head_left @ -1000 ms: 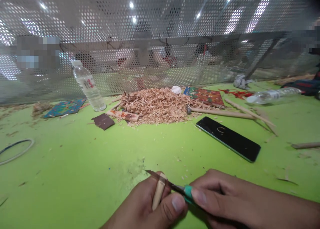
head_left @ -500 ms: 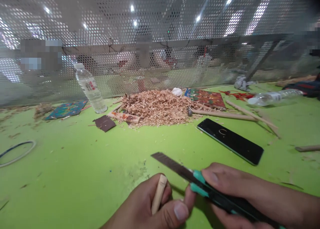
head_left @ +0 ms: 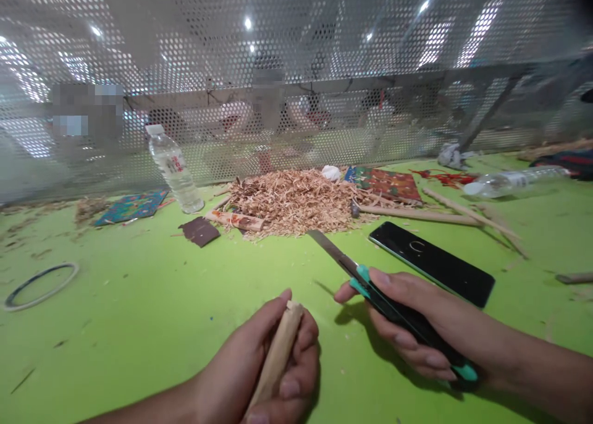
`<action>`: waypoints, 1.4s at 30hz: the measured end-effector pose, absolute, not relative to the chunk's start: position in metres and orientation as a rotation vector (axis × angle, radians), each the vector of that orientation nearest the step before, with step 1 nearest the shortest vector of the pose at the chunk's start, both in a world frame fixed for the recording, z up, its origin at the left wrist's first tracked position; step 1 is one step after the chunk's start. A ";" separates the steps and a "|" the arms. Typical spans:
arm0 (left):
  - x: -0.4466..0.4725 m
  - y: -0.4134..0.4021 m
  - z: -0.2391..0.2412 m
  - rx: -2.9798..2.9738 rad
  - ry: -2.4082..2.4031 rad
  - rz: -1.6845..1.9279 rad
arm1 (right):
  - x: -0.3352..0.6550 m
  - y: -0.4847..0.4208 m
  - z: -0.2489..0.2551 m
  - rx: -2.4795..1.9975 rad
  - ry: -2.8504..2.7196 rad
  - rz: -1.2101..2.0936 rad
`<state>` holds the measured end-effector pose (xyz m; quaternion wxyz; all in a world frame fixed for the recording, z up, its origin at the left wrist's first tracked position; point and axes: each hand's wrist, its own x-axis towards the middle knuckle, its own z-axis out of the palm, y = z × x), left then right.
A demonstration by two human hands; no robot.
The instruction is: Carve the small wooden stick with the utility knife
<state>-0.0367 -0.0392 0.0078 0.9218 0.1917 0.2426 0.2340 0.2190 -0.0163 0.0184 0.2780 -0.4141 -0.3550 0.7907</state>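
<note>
My left hand [head_left: 259,368] is closed around a pale wooden stick [head_left: 278,353], whose tip pokes out past my fingers. My right hand [head_left: 417,325] grips a utility knife [head_left: 393,309] with a teal and black handle. Its long blade [head_left: 331,248] is extended and points up and left, away from the stick. The two hands are apart above the green table [head_left: 139,325]. A big heap of wood shavings [head_left: 291,201] lies beyond them.
A black phone [head_left: 433,263] lies just right of the blade. Water bottles stand at the back left [head_left: 176,170] and lie at the back right [head_left: 514,180]. Long wooden sticks [head_left: 417,214], coloured cards [head_left: 386,183], a brown scrap [head_left: 200,231] and a ring [head_left: 39,285] lie around. A perforated metal screen [head_left: 296,72] closes the back.
The blade has come off the stick and swung up and to the right. My left hand has dropped back and turned the stick, so more of its length shows.
</note>
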 end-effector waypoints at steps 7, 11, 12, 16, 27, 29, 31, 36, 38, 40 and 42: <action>-0.034 -0.036 0.040 0.622 0.738 0.617 | 0.219 -0.015 0.011 -1.106 -0.957 2.055; -0.034 -0.038 0.048 1.503 1.069 0.498 | 0.218 -0.014 0.009 -1.097 -0.962 2.032; -0.035 -0.037 0.045 1.705 1.128 0.459 | 0.218 -0.013 0.008 -1.097 -0.970 2.027; -0.042 -0.032 0.024 2.012 1.131 0.582 | 0.219 -0.013 0.006 -1.112 -1.026 2.012; -0.041 -0.027 0.028 1.743 1.325 0.469 | 0.217 -0.013 0.003 -1.100 -1.127 1.950; -0.038 -0.029 0.033 1.538 1.198 0.519 | 0.217 -0.014 0.004 -1.087 -1.124 1.960; -0.035 -0.032 0.034 1.389 1.039 0.522 | 0.215 -0.015 0.006 -1.074 -1.130 1.990; -0.032 -0.042 0.024 1.160 0.812 0.503 | 0.209 -0.023 0.006 -1.005 -1.201 2.082; -0.031 -0.045 0.018 1.115 0.776 0.544 | 0.208 -0.026 0.005 -0.973 -1.227 2.090; -0.031 -0.047 0.014 1.108 0.755 0.527 | 0.207 -0.029 0.005 -0.953 -1.255 2.085; -0.031 -0.048 0.012 1.114 0.730 0.504 | 0.208 -0.031 0.005 -0.958 -1.283 2.062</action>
